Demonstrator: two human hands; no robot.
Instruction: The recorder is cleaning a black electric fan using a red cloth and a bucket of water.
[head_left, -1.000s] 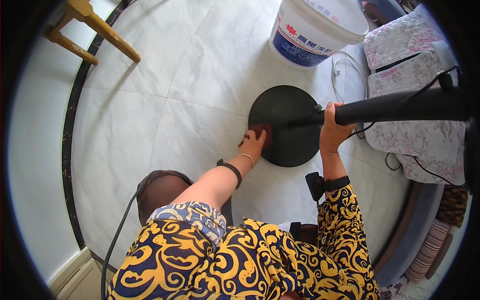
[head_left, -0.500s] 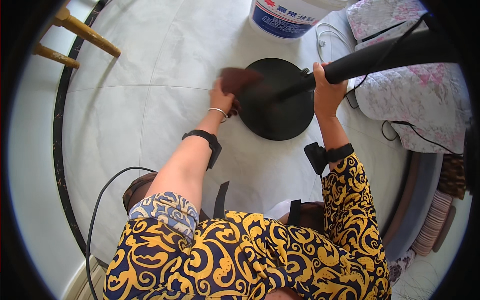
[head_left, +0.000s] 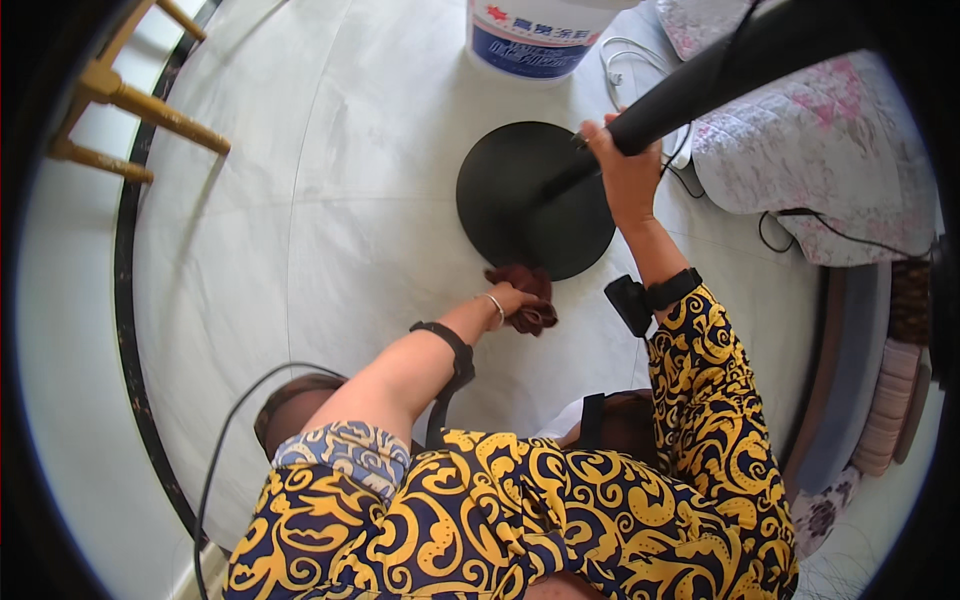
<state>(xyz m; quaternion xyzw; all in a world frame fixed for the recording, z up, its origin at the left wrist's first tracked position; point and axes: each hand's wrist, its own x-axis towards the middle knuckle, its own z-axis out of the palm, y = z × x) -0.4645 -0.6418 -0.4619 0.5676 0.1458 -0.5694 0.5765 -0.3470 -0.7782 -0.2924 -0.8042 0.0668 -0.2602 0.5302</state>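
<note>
A round black base [head_left: 500, 190] lies on the pale tiled floor, with a thick black pole [head_left: 720, 85] slanting from it toward the upper right. It looks like a floor-standing fan or similar stand; its top is out of view. My right hand [head_left: 627, 175] is wrapped around the lower pole. Bunched in my left hand [head_left: 512, 300] is a dark red-brown cloth [head_left: 533, 305], at the near edge of the base. The left fingers are partly hidden by the cloth.
Behind the base stands a white and blue bucket [head_left: 535, 45]. A white cable [head_left: 640, 62] lies beside it. At the right hangs a floral quilted cover [head_left: 810, 150] with a black cord across it. Wooden stool legs [head_left: 165, 115] are at the upper left.
My left hand has brought the cloth from the base's far left edge to its near edge. My right hand still grips the pole, which has shifted slightly left.
</note>
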